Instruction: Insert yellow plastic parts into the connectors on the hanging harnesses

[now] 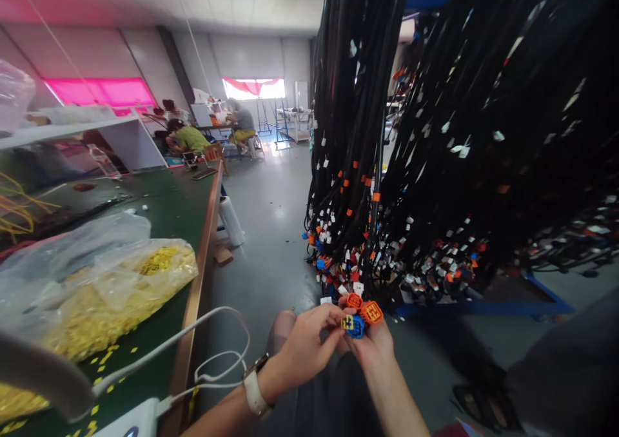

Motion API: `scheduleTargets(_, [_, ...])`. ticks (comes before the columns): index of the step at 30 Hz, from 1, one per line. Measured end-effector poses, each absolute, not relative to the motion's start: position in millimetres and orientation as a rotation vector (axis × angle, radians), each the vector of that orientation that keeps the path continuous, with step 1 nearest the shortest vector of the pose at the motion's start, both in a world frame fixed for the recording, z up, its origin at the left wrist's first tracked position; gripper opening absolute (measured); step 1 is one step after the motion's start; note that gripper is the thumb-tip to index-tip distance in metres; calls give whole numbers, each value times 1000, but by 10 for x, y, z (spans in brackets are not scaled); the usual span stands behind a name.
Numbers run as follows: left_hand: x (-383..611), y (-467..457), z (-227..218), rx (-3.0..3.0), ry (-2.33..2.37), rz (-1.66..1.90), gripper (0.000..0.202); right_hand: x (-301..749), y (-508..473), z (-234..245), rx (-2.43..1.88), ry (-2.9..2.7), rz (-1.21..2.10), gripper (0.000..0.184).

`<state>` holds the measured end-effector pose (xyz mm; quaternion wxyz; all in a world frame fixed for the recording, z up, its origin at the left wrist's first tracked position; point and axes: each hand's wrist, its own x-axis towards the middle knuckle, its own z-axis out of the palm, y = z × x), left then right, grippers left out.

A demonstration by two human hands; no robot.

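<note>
My right hand (374, 341) is closed around a small bunch of plastic wire connectors. Two are orange, one orange connector (372, 312) at the right and another orange connector (354, 301) behind; a blue connector (356, 327) sits at the front. With thumb and fingertips, my left hand (312, 337) pinches a small yellow insert (347, 322) against the blue connector's face. Whether the insert is seated in it I cannot tell. A watch with a pale strap (255, 388) is on the left wrist.
Dense black wire harnesses (358, 102) with many connectors hang on a blue rack (546, 289) ahead and right. At left, a green table (178, 198) carries a bag of yellow pieces (120, 289), a white cable (155, 353) and a white box (130, 421). People (191, 137) sit farther back.
</note>
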<state>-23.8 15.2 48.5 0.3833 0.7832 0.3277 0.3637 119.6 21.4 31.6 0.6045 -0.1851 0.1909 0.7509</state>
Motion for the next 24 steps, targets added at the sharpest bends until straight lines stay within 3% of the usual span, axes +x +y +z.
scheduleTargets(7, [-259, 147, 589, 2158, 799, 953, 19, 1175, 210, 308, -481, 327, 1724, 14])
scheduleTargets(15, [-210, 122, 605, 2152, 872, 1044, 4, 1150, 257, 169, -492, 155, 1722, 10])
scheduleTargets(24, [-213, 97, 613, 2238, 913, 1006, 27, 1188, 279, 14, -518, 97, 1656, 8])
